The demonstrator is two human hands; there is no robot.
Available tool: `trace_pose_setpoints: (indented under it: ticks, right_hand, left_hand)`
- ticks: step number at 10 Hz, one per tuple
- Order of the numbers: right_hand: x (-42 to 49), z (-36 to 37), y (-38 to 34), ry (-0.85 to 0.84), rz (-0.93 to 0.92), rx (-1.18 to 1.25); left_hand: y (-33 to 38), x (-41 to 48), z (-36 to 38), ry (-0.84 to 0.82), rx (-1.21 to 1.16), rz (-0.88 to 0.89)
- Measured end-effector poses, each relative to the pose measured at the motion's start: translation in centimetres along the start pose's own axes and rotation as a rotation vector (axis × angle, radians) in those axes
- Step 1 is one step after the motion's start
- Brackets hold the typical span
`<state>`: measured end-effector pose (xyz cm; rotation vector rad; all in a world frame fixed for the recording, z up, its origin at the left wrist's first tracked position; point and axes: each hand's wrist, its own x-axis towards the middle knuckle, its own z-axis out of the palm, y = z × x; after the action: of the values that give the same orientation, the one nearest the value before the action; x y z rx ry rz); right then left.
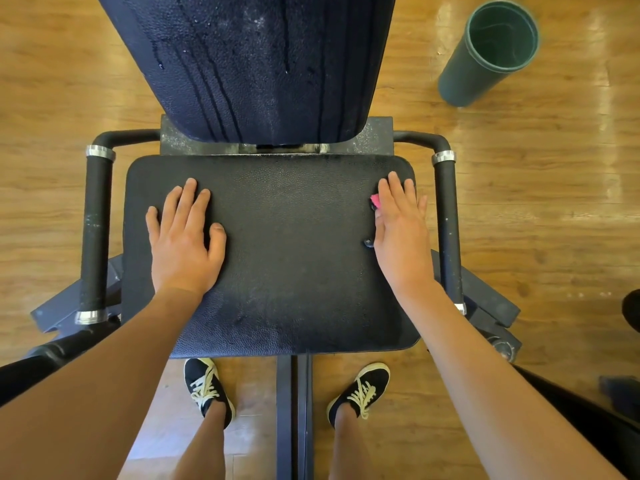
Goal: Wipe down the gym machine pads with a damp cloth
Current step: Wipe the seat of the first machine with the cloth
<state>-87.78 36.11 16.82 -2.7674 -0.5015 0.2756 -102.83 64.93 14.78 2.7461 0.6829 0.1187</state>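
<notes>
The right hand (401, 233) lies flat, fingers straight, pressing the pink cloth (375, 201) — only a corner shows — onto the seat pad (294, 244) at its right edge, likely to wipe; the left hand (185, 237) rests open, bracing. The back pad (249, 64) shows wet streaks.

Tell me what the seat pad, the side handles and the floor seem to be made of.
Seat pad: likely vinyl or faux leather, matte black; pebbled grain shows. Side handles: probably foam or rubber grips, dull black, ended by shiny metal collars. Floor: wood or wood-look laminate, glossy; plank grain and light reflections show.
</notes>
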Motion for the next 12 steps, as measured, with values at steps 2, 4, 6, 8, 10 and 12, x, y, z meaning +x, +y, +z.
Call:
trace_pose_setpoints:
  ticks: [2,4,6,8,10,12]
  right_hand:
    - [-4.7,0.1,-0.1,-0.045,0.015,-0.001]
    - [-6.1,0.6,-0.1,0.024,0.049,0.022]
    - [-3.3,0.5,-0.5,0.051,0.054,0.043]
    - [-4.7,0.5,-0.4,0.025,0.024,0.000]
    - [-9.3,0.7,-0.5,-0.024,0.052,0.013]
    - [-9.4,0.7,-0.4,-0.033,0.046,-0.002]
  left_hand:
    - [-0.1,0.0,0.1,0.003,0.003,-0.003]
    - [0.0,-0.1,0.1,-0.001,0.001,-0.003]
    - [-0.2,-0.1,0.1,0.002,0.001,0.000]
    - [-0.1,0.0,0.2,0.007,0.002,0.001]
    - [-0.2,-0.1,0.2,0.004,0.012,0.005]
    - [-0.1,0.0,0.1,0.000,0.017,0.005]
